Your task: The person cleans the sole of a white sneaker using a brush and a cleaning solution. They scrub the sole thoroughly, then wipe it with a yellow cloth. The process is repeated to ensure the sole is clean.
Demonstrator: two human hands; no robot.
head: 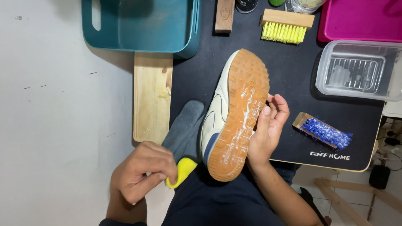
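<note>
We see the right hand with fingers curled, gripping the sneaker sole-up over the black mat; left hand pinches a yellow cloth. Likely light, with a flexible gum sole slick with foam; best held mid-sole at the edges.

The teal bin and pink tray are cut off at the top edge.

Both hands bare, no rings or watch that I can spot: left hand around 7 o'clock, right hand near center. Forearms bare, dark navy clothing at 6 o'clock.
</note>
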